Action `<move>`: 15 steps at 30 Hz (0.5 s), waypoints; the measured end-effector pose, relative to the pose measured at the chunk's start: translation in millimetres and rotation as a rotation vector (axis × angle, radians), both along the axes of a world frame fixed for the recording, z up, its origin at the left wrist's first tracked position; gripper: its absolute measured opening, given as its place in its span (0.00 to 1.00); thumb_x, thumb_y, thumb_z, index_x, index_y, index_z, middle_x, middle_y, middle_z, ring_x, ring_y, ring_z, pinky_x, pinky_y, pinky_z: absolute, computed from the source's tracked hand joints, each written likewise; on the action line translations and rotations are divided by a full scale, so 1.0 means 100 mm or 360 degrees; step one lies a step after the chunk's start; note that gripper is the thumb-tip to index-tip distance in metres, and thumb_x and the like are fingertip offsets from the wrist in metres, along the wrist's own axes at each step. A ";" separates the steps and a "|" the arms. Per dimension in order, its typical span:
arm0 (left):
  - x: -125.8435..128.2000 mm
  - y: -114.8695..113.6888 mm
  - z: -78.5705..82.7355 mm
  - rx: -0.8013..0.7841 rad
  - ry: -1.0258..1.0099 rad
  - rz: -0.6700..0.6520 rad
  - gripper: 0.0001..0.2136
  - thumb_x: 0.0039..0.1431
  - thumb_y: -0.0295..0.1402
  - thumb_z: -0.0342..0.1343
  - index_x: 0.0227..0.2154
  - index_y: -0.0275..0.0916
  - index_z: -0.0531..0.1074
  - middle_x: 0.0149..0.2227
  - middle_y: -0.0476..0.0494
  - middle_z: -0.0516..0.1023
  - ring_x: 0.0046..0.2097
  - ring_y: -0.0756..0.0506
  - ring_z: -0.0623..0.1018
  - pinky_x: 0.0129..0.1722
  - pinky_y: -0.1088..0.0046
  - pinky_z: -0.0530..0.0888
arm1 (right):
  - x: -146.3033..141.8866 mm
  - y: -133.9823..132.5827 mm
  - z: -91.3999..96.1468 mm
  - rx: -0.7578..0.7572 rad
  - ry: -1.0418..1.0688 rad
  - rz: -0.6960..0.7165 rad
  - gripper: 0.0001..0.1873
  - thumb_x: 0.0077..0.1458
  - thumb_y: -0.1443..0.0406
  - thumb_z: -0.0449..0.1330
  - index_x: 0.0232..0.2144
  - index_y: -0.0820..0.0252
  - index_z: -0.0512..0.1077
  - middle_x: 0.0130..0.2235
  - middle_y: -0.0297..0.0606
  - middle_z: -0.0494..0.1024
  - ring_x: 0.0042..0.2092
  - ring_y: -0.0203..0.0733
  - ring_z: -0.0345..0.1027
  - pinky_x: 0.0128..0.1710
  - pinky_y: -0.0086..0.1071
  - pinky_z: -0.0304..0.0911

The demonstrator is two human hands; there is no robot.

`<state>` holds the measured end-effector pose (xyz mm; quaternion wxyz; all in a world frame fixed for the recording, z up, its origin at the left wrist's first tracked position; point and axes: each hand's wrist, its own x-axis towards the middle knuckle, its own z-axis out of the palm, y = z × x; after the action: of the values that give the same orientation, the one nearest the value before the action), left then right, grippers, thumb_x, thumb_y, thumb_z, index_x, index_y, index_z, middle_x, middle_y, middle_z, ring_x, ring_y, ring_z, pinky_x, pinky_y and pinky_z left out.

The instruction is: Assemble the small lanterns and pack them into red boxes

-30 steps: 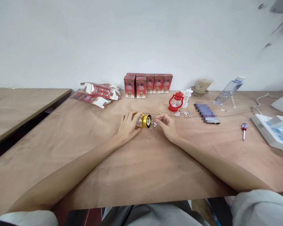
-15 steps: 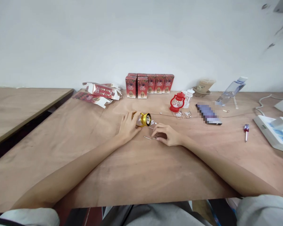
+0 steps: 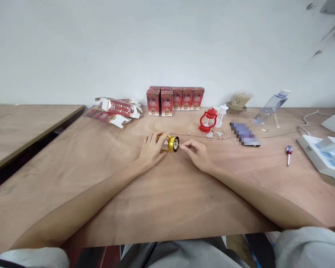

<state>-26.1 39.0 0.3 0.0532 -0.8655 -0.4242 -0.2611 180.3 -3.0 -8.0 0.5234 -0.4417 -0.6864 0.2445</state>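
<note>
A small gold lantern [image 3: 171, 143] lies on its side in the middle of the wooden table [image 3: 167, 201]. My left hand [image 3: 151, 150] is wrapped round its clear glass end. My right hand [image 3: 197, 152] pinches a thin bent wire handle [image 3: 181, 158] just right of the lantern's gold base, and the wire hangs down to the table. A few tiny metal bits lie near the lantern.
A red lantern [image 3: 208, 120] and a white one [image 3: 221, 115] stand behind my right hand, with small clear bags [image 3: 215, 136] in front. Several red boxes [image 3: 174, 99] line the wall, flattened boxes [image 3: 113, 110] at left. A screwdriver [image 3: 288, 153], phone [image 3: 244, 134], bottle [image 3: 270, 107] and white device [image 3: 322, 156] sit right.
My right hand dropped to the table, took hold of the wire handle and has now lifted it up to the lantern's base. My left hand kept its hold on the lantern.
</note>
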 end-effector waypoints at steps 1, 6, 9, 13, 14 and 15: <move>0.00 0.00 0.00 0.0013 0.0008 -0.0010 0.30 0.49 0.27 0.56 0.58 0.39 0.59 0.54 0.35 0.67 0.55 0.36 0.68 0.52 0.58 0.66 | -0.04 0.00 -0.01 -0.0059 0.0111 -0.0052 0.11 0.55 0.56 0.60 0.29 0.57 0.74 0.31 0.36 0.78 0.33 0.38 0.69 0.35 0.32 0.63; 0.00 0.01 -0.01 0.0057 0.0021 -0.0044 0.31 0.49 0.28 0.56 0.59 0.39 0.58 0.54 0.35 0.67 0.54 0.36 0.68 0.52 0.58 0.66 | -0.17 0.06 -0.06 -0.0230 0.0324 -0.0129 0.15 0.51 0.52 0.61 0.27 0.58 0.72 0.29 0.35 0.76 0.31 0.38 0.67 0.34 0.32 0.62; 0.00 0.00 -0.01 0.0063 0.0035 -0.0063 0.31 0.49 0.28 0.56 0.59 0.41 0.58 0.54 0.36 0.67 0.54 0.36 0.68 0.52 0.58 0.66 | -0.20 0.08 -0.07 -0.0270 0.0347 -0.0116 0.16 0.50 0.52 0.61 0.27 0.58 0.72 0.29 0.35 0.76 0.31 0.37 0.66 0.34 0.32 0.61; 0.01 0.00 -0.01 0.0041 0.0007 -0.0063 0.31 0.49 0.30 0.58 0.58 0.40 0.58 0.53 0.36 0.68 0.54 0.36 0.69 0.51 0.59 0.67 | -0.23 0.07 -0.06 -0.0250 0.0420 -0.0112 0.17 0.49 0.50 0.62 0.26 0.58 0.70 0.27 0.34 0.74 0.30 0.37 0.65 0.32 0.32 0.61; 0.01 0.00 -0.01 0.0034 -0.0019 -0.0060 0.31 0.49 0.30 0.58 0.58 0.40 0.58 0.53 0.36 0.68 0.54 0.36 0.69 0.51 0.59 0.67 | -0.23 0.07 -0.06 -0.0239 0.0443 -0.0128 0.17 0.49 0.50 0.62 0.26 0.58 0.70 0.27 0.34 0.74 0.30 0.37 0.65 0.32 0.31 0.61; 0.01 0.00 -0.01 0.0025 -0.0051 -0.0054 0.31 0.49 0.31 0.58 0.58 0.40 0.58 0.53 0.36 0.68 0.54 0.36 0.69 0.51 0.59 0.68 | -0.21 0.07 -0.06 -0.0232 0.0455 -0.0148 0.18 0.49 0.50 0.61 0.26 0.58 0.70 0.27 0.34 0.74 0.30 0.37 0.65 0.32 0.31 0.61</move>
<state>-25.3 39.1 -0.7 0.0489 -0.8678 -0.4083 -0.2791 158.9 4.4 -13.7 0.5930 -0.4705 -0.5642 0.3296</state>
